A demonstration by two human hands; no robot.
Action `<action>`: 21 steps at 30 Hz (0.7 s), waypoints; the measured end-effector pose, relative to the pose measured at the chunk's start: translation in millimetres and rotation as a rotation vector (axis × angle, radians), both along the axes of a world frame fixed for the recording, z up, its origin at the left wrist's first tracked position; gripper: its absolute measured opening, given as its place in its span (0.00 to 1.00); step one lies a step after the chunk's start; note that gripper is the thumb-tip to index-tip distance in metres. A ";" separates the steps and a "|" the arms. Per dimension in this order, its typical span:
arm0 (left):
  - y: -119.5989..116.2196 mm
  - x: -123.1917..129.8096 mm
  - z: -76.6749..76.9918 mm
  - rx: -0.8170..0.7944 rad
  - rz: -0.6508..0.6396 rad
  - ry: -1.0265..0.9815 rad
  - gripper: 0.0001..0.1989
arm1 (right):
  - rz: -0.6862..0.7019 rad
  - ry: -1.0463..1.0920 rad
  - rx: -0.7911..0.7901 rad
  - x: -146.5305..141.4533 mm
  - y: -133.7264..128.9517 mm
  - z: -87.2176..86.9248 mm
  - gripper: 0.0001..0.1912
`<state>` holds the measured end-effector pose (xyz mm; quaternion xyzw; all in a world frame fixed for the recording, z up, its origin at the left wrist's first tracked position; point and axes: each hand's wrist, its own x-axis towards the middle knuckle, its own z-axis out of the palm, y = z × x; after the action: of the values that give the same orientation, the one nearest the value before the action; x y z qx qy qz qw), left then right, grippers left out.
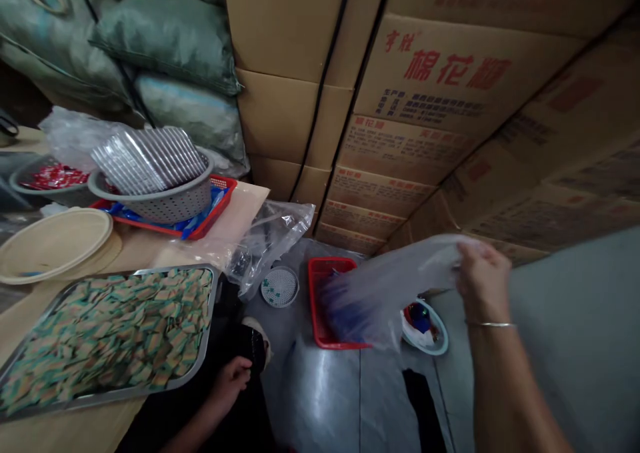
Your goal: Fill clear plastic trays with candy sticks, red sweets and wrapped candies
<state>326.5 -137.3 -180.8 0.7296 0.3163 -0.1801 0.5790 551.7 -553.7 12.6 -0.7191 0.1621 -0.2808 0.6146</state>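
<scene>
Next to stacked brown cardboard cartons w/ red & blue printing (435, 73), R hand (483, 269) grips sheer whitish plastic bag (400, 273)

Above grey floor (320, 393), R hand, w/ thin silver-coloured bangle (495, 324) on wrist, has fingers clenched on 1 end of bag. Bag stretches down & left, motion-blurred, across red plastic basket (316, 306); blue shows thru it, but can't tell if blue stuff is in bag or basket. L hand (234, 381), fingers part-curled, is over dark clothing (200, 409), near table edge; can't tell if it's clenched or loose.

On floor: round grey perforated tray w/ few green bits (280, 287) left of basket; pale-blue round basin (440, 336) to right, w/ white, red & blue contents.

Light wood-toned table (107, 426), L side: rectangular metal tray (213, 306) full of small tan-&-green pieces (125, 326); oval cream plastic tub (60, 239) behind; farther back, grey perforated bowl (170, 203) w/ ridged silvery packs (150, 159), atop red shallow crate (220, 206). Bkgd: stuffed green woven sacks (170, 39).
</scene>
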 end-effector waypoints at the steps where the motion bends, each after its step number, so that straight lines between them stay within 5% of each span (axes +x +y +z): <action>1: 1.8 -2.4 -0.2 0.010 -0.003 0.000 0.11 | -0.001 -0.042 -0.003 2.8 -3.4 17.5 0.09; 4: 1.5 -4.9 -0.1 0.013 -0.010 -0.022 0.11 | 0.045 -0.123 0.008 11.6 -5.0 48.3 0.04; 6: -2.9 -3.6 1.6 -0.020 -0.005 -0.051 0.12 | 0.108 -0.086 0.027 17.8 2.3 46.9 0.05; 14: -12.7 -5.9 24.0 -0.095 -0.040 -0.143 0.13 | 0.241 0.049 0.059 20.2 21.4 -3.9 0.24; 21: -13.4 -12.6 39.1 0.008 -0.144 -0.207 0.11 | 0.443 0.162 0.042 -36.5 49.0 -49.1 0.25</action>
<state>313.9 -150.7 -141.7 0.7673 0.2021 -0.1437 0.5914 515.2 -504.6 -36.5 -0.7443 0.0550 -0.0773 0.6611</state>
